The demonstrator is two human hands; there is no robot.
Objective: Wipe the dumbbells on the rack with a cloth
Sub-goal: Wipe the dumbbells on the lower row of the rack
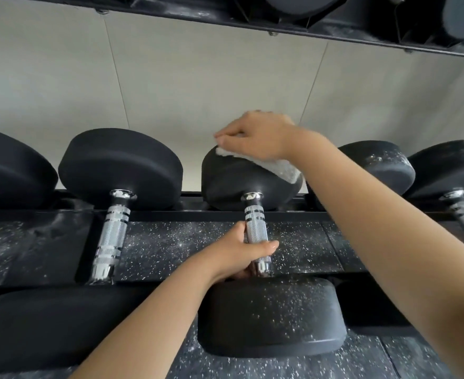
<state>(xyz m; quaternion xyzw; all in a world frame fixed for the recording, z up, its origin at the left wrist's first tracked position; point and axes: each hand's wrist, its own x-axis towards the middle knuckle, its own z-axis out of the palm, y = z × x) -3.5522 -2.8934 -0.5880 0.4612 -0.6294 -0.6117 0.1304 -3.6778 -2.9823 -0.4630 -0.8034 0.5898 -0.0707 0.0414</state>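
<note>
Speckled near head (272, 315) unwiped — left hand (241, 250) gripping handle (255, 222), right hand (255, 138) pinching cloth (282, 166) on far head (239, 181); next dumbbells (444, 165) dusty.

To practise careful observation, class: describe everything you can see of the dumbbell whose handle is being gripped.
The dumbbell has two round matte black heads, seemingly rubber, joined by a shiny knurled metal handle. It lies on the rack, pointing away from the camera. White specks dust the near head. The left hand grips the handle; the right hand holds a white cloth on the far head's top.
</note>
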